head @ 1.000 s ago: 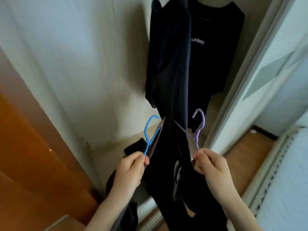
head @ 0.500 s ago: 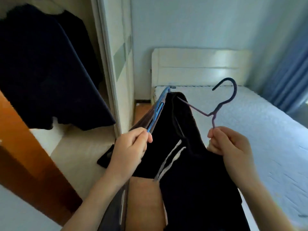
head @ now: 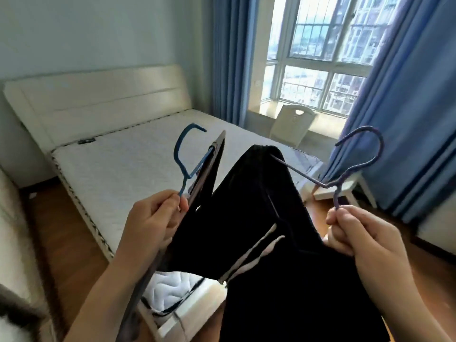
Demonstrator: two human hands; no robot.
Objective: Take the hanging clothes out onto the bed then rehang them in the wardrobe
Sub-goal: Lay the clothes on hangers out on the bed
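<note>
My left hand [head: 153,222] pinches the stem of a blue hanger [head: 183,154] carrying a dark grey garment [head: 207,174] that hangs down past my forearm. My right hand [head: 360,233] grips the stem of a purple hanger [head: 357,166] that holds a black garment with white drawstrings [head: 271,255]. Both hangers are held up in front of me over the foot of the bed [head: 128,164], which has a bare white quilted mattress and a cream headboard. The wardrobe is out of view.
A white chair [head: 292,125] stands by the window [head: 320,53] between blue curtains [head: 404,114]. A white stool or small table [head: 345,191] sits right of the bed. Wooden floor [head: 61,238] runs along the bed's left side.
My view has swung from the wardrobe round to the bed and window. Both hands kept hold of their hangers and carried the clothes along.
</note>
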